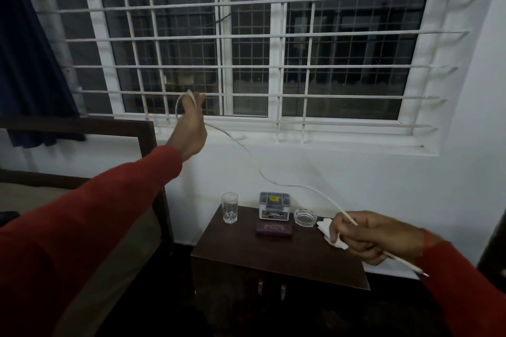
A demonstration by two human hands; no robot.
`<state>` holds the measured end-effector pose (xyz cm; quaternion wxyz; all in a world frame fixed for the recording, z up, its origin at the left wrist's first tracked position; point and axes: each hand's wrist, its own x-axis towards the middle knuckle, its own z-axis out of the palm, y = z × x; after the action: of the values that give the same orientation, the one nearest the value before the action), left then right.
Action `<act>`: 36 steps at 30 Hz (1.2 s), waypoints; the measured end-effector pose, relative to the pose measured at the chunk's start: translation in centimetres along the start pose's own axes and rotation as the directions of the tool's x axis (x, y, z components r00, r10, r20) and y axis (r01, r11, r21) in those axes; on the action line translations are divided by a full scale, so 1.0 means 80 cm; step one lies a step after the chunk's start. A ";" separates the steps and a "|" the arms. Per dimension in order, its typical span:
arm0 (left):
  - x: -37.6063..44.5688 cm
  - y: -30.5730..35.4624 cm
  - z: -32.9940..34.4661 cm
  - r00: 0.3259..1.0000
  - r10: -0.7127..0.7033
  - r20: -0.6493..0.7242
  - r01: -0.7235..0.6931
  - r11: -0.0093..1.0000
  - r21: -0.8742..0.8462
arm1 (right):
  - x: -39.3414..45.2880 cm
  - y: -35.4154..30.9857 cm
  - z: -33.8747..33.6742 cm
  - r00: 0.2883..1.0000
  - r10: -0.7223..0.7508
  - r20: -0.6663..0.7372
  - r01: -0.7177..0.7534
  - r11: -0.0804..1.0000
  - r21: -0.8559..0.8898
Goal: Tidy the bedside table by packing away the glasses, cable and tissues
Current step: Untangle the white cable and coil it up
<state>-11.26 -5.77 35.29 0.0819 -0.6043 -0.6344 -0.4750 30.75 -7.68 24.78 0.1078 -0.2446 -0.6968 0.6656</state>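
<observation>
A thin white cable (257,165) stretches through the air between both hands. My left hand (191,128) is raised high in front of the window, shut on one looped end of it. My right hand (375,235) is low at the right, shut on the other end, whose plug tip sticks out past the wrist. Below stands the dark wooden bedside table (246,257). A dark maroon glasses case (273,228) lies on it. White tissues (325,230) lie at its right edge, partly hidden by my right hand.
On the table also stand a clear drinking glass (229,208), a small lidded box (274,205) and a glass ashtray (304,217). A bed with a dark headboard (147,139) is at the left. The barred window (260,44) and a white wall are behind.
</observation>
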 end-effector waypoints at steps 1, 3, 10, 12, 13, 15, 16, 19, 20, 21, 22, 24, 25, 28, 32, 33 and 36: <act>-0.006 -0.009 0.006 0.996 -0.038 0.082 0.043 0.998 -0.050 | -0.010 -0.010 0.001 0.999 -0.023 0.025 0.023 1.000 -0.007; -0.017 -0.017 0.013 0.959 -0.208 0.193 0.261 0.915 -0.307 | -0.024 -0.027 0.002 0.997 -0.019 0.076 0.025 0.996 -0.081; -0.034 0.025 0.023 0.841 -0.353 0.410 0.517 0.301 -0.801 | 0.002 -0.027 -0.005 0.933 0.102 -0.345 -0.275 0.820 -0.502; -0.041 0.045 0.025 0.843 -0.264 0.469 0.529 0.244 -0.813 | 0.019 -0.021 -0.009 0.835 -0.041 -0.548 -0.355 0.721 -0.595; -0.043 0.056 0.025 0.837 -0.213 0.504 0.543 0.221 -0.810 | 0.027 -0.022 -0.008 0.812 -0.116 -0.573 -0.312 0.742 -0.593; -0.046 0.078 0.027 0.799 -0.117 0.589 0.600 0.195 -0.776 | 0.047 -0.030 0.000 0.794 -0.242 -0.558 -0.157 0.804 -0.573; -0.047 0.089 0.028 0.766 -0.078 0.638 0.640 0.183 -0.746 | 0.059 -0.035 0.006 0.781 -0.302 -0.547 -0.090 0.812 -0.577; -0.055 0.117 0.035 0.651 0.036 0.758 0.749 0.132 -0.649 | 0.101 -0.052 0.026 0.697 -0.423 -0.579 0.038 0.828 -0.560; -0.059 0.125 0.038 0.613 0.083 0.786 0.777 0.116 -0.618 | 0.114 -0.059 0.030 0.679 -0.441 -0.586 0.067 0.833 -0.549; -0.063 0.132 0.041 0.578 0.130 0.806 0.801 0.099 -0.591 | 0.126 -0.066 0.034 0.673 -0.454 -0.584 0.091 0.835 -0.543; -0.067 0.139 0.043 0.551 0.175 0.816 0.818 0.082 -0.570 | 0.136 -0.071 0.036 0.671 -0.466 -0.576 0.114 0.834 -0.540; -0.070 0.149 0.042 0.528 0.250 0.812 0.830 0.052 -0.556 | 0.153 -0.079 0.039 0.665 -0.474 -0.578 0.163 0.847 -0.507; -0.069 0.154 0.040 0.527 0.276 0.804 0.830 0.039 -0.557 | 0.160 -0.081 0.041 0.650 -0.476 -0.592 0.186 0.855 -0.484; -0.062 0.159 0.030 0.558 0.312 0.769 0.812 -0.010 -0.584 | 0.170 -0.081 0.052 0.630 -0.457 -0.628 0.281 0.888 -0.364; -0.055 0.155 0.028 0.672 0.268 0.691 0.712 0.024 -0.702 | 0.161 -0.084 0.071 0.730 -0.307 -0.611 0.388 0.922 0.000; -0.053 0.152 0.032 0.727 0.210 0.654 0.659 0.054 -0.750 | 0.158 -0.084 0.076 0.763 -0.291 -0.576 0.386 0.921 0.046; -0.051 0.138 0.044 0.876 0.040 0.481 0.443 0.330 -0.834 | 0.144 -0.082 0.089 0.834 -0.314 -0.453 0.321 0.945 -0.064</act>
<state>0.75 -8.16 36.19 -0.4731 -0.5423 -0.3258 -0.6131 16.22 -8.26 28.51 0.3794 -0.2746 -0.6775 0.5670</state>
